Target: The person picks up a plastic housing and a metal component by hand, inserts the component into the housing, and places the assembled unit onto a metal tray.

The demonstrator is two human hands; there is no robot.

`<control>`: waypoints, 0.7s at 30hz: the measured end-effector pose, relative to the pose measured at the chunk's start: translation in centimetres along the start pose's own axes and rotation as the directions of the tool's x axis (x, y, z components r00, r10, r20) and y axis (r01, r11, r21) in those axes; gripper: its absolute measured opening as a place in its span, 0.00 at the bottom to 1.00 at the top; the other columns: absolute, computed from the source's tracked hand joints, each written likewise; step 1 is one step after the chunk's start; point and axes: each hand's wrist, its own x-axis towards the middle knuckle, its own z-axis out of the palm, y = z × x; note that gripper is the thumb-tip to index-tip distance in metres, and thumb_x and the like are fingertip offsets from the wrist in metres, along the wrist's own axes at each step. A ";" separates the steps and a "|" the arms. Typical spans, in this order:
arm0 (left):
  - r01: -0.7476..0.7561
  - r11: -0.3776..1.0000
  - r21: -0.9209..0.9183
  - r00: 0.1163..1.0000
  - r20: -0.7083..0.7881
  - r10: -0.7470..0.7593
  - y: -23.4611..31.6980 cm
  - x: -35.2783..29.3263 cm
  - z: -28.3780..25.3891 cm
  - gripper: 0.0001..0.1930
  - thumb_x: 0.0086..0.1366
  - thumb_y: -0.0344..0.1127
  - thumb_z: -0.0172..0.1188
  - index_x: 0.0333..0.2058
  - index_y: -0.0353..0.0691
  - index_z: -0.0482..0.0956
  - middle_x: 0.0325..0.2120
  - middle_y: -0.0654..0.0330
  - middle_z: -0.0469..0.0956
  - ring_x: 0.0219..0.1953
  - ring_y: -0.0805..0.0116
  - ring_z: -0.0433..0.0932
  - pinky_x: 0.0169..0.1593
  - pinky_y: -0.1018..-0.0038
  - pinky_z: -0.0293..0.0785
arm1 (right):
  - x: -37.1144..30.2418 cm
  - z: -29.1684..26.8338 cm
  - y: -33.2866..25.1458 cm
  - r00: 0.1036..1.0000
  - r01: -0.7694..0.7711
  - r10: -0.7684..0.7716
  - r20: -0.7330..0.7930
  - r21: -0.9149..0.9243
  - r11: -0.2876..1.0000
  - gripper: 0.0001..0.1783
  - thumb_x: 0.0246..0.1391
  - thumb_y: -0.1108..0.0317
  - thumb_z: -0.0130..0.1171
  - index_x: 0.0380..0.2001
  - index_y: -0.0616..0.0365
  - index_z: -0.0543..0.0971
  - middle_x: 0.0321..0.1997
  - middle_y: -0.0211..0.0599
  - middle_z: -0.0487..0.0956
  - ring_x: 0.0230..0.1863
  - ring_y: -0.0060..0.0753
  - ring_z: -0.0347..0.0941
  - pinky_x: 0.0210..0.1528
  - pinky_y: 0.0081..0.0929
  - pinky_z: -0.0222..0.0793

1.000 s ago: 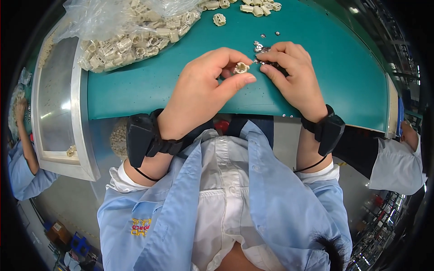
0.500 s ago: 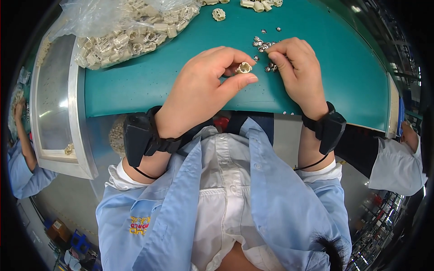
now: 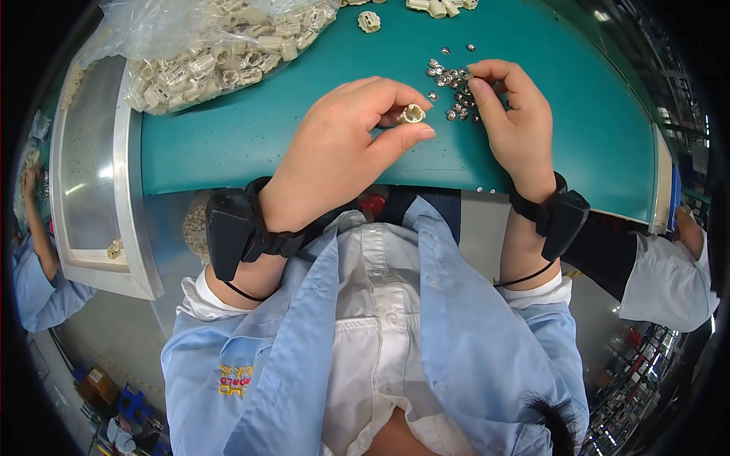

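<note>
My left hand (image 3: 346, 137) pinches a small hollow cream plastic socket (image 3: 413, 114) between thumb and forefinger, its open end facing up. My right hand (image 3: 517, 114) is at the right side of a loose heap of small shiny round metal pieces (image 3: 461, 97). Its thumb and forefinger come together at the heap's edge; whatever lies between the tips is too small to make out. The heap sits on the green tabletop (image 3: 304, 121), just right of the socket.
At the back left lies a clear plastic bag (image 3: 205, 76) full of cream sockets. One loose socket (image 3: 369, 21) rests at the back, several more farther right. A white-framed panel (image 3: 99, 167) borders the table's left. Another person's arm (image 3: 38, 220) shows at far left, a grey sleeve (image 3: 661, 281) at right.
My right hand has shifted slightly right and away from the middle of the metal pieces, uncovering more of them. My left hand keeps its hold on the socket, almost unmoved.
</note>
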 end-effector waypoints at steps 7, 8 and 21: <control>0.001 1.000 0.031 1.000 0.006 -0.001 0.2 0.1 -0.1 0.11 0.55 0.33 0.62 0.35 0.35 0.75 0.24 0.58 0.73 0.26 0.67 0.73 0.31 0.75 0.70 | -0.1 -0.3 0.3 0.992 -0.128 0.127 0.018 0.211 0.969 0.09 0.53 0.74 0.56 0.38 0.65 0.75 0.35 0.30 0.77 0.33 0.18 0.69 0.38 0.14 0.66; 0.003 1.000 0.024 1.000 0.007 -0.003 0.1 0.0 0.0 0.11 0.55 0.33 0.62 0.35 0.35 0.75 0.24 0.58 0.73 0.26 0.67 0.73 0.31 0.75 0.70 | -0.1 -0.3 0.4 0.989 -0.144 0.145 0.019 0.274 0.951 0.09 0.53 0.74 0.56 0.38 0.65 0.75 0.35 0.30 0.77 0.33 0.18 0.69 0.38 0.14 0.66; -0.049 0.997 0.062 0.999 -0.008 0.050 -0.4 0.1 0.0 0.10 0.55 0.34 0.61 0.35 0.38 0.77 0.26 0.59 0.74 0.28 0.65 0.72 0.31 0.74 0.68 | 0.3 -2.0 2.0 0.973 -0.228 0.148 0.178 0.856 0.465 0.11 0.54 0.74 0.54 0.41 0.63 0.75 0.37 0.36 0.78 0.37 0.20 0.71 0.42 0.15 0.66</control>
